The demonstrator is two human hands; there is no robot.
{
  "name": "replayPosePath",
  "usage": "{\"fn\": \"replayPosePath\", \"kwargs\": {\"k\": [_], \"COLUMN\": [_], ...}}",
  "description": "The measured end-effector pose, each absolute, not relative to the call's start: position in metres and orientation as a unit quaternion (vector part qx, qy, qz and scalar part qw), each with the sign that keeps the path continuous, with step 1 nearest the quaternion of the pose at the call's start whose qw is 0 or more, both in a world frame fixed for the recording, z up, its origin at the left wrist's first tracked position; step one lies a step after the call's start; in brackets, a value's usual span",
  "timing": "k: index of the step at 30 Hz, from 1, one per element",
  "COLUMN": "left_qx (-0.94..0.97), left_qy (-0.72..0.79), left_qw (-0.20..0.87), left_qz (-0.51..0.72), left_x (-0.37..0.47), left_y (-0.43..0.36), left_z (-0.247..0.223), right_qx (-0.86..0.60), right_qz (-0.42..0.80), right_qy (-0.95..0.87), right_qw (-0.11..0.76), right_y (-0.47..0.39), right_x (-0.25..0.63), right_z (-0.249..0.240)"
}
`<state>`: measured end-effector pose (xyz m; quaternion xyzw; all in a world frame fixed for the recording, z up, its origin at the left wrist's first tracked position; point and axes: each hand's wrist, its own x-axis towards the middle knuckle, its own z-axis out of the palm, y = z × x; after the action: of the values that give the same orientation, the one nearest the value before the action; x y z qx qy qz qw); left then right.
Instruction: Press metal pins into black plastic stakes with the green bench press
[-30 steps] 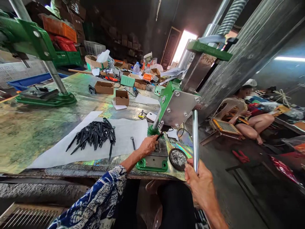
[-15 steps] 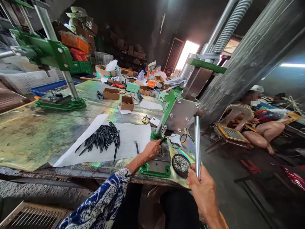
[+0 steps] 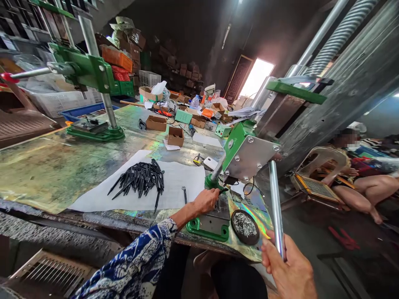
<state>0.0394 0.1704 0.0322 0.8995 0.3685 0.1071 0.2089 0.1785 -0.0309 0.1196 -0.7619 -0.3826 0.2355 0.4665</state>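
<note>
My left hand point(image 3: 206, 202) reaches over the base of a green hand press point(image 3: 240, 143). Its fingers pinch a thin black plastic piece point(image 3: 223, 191) under the press head; the piece is mostly hidden. My right hand point(image 3: 288, 263) is wrapped round the lower end of the press's metal lever point(image 3: 276, 203), which points down. Beside the press base point(image 3: 208, 234) sits a round dark dish point(image 3: 245, 227) of small silvery metal parts. To the left, a heap of pointed black plastic pieces point(image 3: 140, 180) lies on a white sheet point(image 3: 102, 198), with one single black piece point(image 3: 184, 194) apart from it.
A second green press point(image 3: 82, 70) stands at the table's far left. Cardboard boxes point(image 3: 175, 136), a green box point(image 3: 183, 116) and clutter fill the back of the table point(image 3: 46, 174). A concrete pillar point(image 3: 346, 83) rises at right, with a seated person point(image 3: 358, 182) beyond.
The view has shifted, so the scene sits further right. My right hand, still on the lever, appears lower and further right. My left hand stays at the press with the black piece.
</note>
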Motion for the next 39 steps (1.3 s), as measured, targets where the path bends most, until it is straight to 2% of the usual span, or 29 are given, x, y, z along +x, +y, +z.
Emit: {"fn": "replayPosePath", "kwargs": {"k": [4,9,13,18,21,25,30,39], "left_qx": [0.904,0.880,0.778,0.601,0.542,0.512,0.573,0.602], "left_qy": [0.358,0.372,0.416,0.376,0.355,0.438,0.589,0.627], "left_qw": [0.216,0.261,0.388,0.600,0.648,0.635,0.530,0.473], "left_qz": [0.093,0.137,0.265,0.370,0.401,0.378,0.210,0.140], "left_x": [0.041,0.037,0.027,0.000,-0.025,-0.052,-0.060,-0.050], "left_y": [0.170,0.173,0.169,0.151,0.147,0.154,0.176,0.194], "left_z": [0.037,0.035,0.030,0.022,0.019,0.012,-0.004,-0.019], "right_qx": [-0.767,-0.766,-0.757,-0.758,-0.766,-0.780,-0.789,-0.804], "right_qz": [0.238,0.242,0.232,0.236,0.241,0.223,0.208,0.191], "right_qy": [-0.375,-0.373,-0.383,-0.375,-0.363,-0.381,-0.389,-0.383], "right_qw": [0.464,0.464,0.476,0.479,0.472,0.444,0.429,0.413], "right_y": [-0.030,-0.029,-0.030,-0.032,-0.033,-0.032,-0.032,-0.036], "right_x": [0.180,0.180,0.180,0.178,0.177,0.176,0.177,0.173], "right_z": [0.120,0.120,0.119,0.120,0.123,0.124,0.126,0.132]}}
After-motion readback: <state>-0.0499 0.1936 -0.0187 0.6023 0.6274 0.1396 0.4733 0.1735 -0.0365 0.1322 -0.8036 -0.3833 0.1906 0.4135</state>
